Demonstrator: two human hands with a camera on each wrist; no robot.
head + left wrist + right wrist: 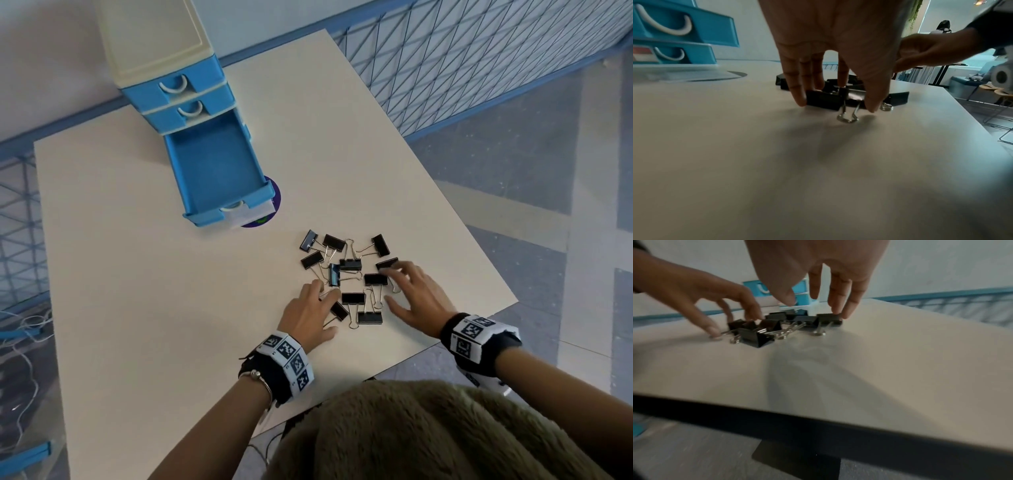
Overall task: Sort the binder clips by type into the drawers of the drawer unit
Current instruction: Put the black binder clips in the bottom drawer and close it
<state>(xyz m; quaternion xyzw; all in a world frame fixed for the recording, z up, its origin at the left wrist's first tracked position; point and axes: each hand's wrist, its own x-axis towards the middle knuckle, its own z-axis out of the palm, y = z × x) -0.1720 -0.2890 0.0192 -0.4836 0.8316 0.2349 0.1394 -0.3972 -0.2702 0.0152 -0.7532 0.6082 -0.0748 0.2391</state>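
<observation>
Left hand point(308, 317) and right hand point(416, 298), fingers spread and gripping nothing, touch black binder clips point(349, 277) on the desk point(171, 308); no legible writing.

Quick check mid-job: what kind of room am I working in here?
Probably an office or lab set up for recording, not a home. A plain white table stands against a blue mesh barrier, loose cables lie on the floor, and chairs show behind.
</observation>
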